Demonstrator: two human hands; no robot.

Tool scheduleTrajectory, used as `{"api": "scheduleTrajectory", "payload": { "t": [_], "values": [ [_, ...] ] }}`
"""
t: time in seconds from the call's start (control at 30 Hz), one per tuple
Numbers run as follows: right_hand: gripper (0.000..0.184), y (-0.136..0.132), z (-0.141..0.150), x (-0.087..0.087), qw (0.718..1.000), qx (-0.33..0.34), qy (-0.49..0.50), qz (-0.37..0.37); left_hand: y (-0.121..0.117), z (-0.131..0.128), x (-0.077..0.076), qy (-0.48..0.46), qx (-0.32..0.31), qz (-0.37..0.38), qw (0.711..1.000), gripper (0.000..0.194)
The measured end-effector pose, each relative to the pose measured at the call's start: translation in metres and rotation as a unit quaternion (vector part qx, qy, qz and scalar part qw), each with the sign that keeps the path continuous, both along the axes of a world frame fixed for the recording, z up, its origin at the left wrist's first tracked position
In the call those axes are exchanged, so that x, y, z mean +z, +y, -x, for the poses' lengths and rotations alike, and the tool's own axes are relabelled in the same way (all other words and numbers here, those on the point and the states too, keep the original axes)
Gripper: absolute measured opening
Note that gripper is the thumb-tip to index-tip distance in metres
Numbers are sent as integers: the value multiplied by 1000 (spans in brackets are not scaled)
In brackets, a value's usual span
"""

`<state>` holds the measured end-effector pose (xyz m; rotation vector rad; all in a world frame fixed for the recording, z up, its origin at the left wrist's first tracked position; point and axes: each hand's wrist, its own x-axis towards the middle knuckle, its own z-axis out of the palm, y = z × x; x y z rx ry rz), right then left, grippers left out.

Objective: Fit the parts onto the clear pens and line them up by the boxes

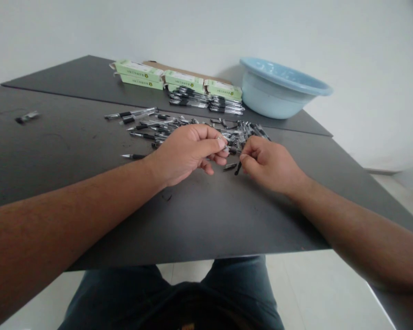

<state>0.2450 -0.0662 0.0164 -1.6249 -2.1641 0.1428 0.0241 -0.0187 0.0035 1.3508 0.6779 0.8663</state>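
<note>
My left hand (189, 153) is closed in a pinch, thumb against index finger, on a small clear plastic piece (225, 148); its kind is hard to tell. Just to the right, my right hand (270, 162) pinches a black pen cap (238, 169) with its end pointing down. A clear-and-black pen cap (230, 167) lies on the table between the hands. Behind them spreads a loose pile of gel pen parts (142, 135), clear barrels with black grips, partly hidden by my hands. One pen (132, 156) with its tip bare lies beside my left wrist.
Pale green pen boxes (141, 83) stand at the back of the dark table (199, 229), with stacked clear pens (225, 110) in front. A light blue basin (278, 94) sits at the back right. A small clear-and-black piece (27, 117) lies far left.
</note>
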Motion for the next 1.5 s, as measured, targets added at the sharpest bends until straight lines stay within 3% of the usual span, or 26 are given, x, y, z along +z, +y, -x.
{"api": "scheduleTrajectory", "payload": {
  "t": [0.13, 0.3, 0.53, 0.9, 1.2, 1.5],
  "values": [
    [7, 8, -11, -1, 995, -11, -100, -3, 3, 3, 3, -81, -21, 135, 987, 8],
    [14, 20, -17, -8, 982, -22, -188, 5, 6, 7, 5, -109, -46, 177, 977, 11],
    [22, 30, -17, -10, 971, -29, -238, 23, 5, 7, 6, -134, -57, 204, 968, 17],
    [21, 31, -19, -12, 975, -30, -218, 30, 6, 6, 11, -138, -19, 244, 960, 19],
    [21, 23, -17, -7, 986, -32, -166, 2, 9, 9, 6, -152, -28, 231, 961, 15],
    [18, 10, -12, -4, 994, 21, -101, -42, 8, 10, 2, -144, -55, 196, 968, 16]
  ]
}}
